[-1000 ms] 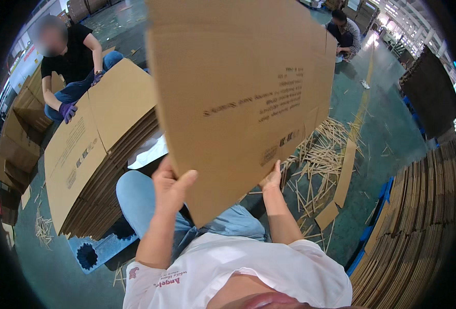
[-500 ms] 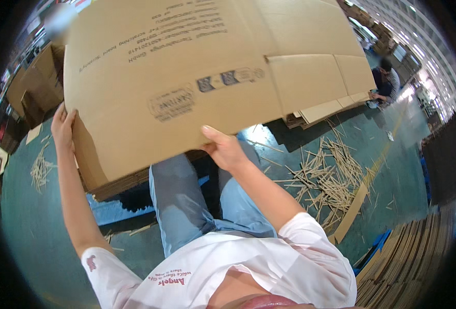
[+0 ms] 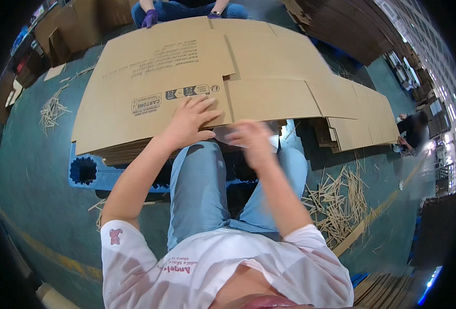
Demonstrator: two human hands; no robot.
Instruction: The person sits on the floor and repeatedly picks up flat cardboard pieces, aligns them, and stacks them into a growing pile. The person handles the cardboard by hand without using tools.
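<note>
A large flat cardboard box blank (image 3: 186, 56), creased and printed, lies on a stack of similar cardboard sheets (image 3: 135, 148) in front of my knees. My left hand (image 3: 189, 119) rests on its near edge, fingers spread, holding nothing. Just off that edge, to the right of my left hand, hovers my right hand (image 3: 252, 141). Motion smears its fingers, so any grip is hidden. A greyish-white piece (image 3: 275, 142) shows behind my right hand, under the edge; its kind is unclear.
A blue pallet (image 3: 96, 177) bears the stack. Across from me sits a person with purple gloves (image 3: 149, 19) at the far edge. Cardboard strips (image 3: 338, 206) are heaped on the floor at right. Another person (image 3: 412, 129) crouches at far right; more cardboard (image 3: 387, 291) stands lower right.
The blank, tilted and gripped at its edges by both hands before, now lies flatter. My left hand moved right onto its near edge; my right hand let go. The gloved person came into view.
</note>
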